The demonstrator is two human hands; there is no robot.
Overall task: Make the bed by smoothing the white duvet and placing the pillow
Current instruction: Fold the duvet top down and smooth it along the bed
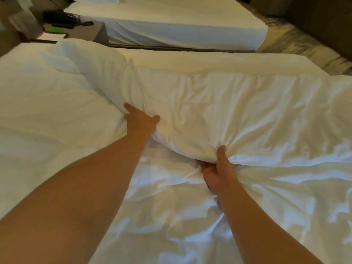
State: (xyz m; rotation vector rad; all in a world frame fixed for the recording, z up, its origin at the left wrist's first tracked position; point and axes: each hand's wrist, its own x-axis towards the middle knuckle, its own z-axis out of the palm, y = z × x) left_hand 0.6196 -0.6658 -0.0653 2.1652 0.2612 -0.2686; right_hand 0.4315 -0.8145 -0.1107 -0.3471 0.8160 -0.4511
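A white duvet (219, 103) lies crumpled across the bed, its near edge folded and lifted. My left hand (141, 121) holds that folded edge at the left, thumb on top and fingers tucked into the fabric. My right hand (217, 168) pinches a bunch of the same edge lower and to the right, thumb over the fold and fingers curled beneath. A white pillow (43, 96) rests at the head of the bed on the left, beside my left hand. Below the lifted edge the wrinkled white cover (171, 216) spreads toward me.
A second white bed (171, 21) stands beyond a narrow gap. A bedside table (91, 31) at the upper left carries a black telephone (62, 19) and papers. Patterned carpet (297, 42) shows at the upper right, past the bed's far corner.
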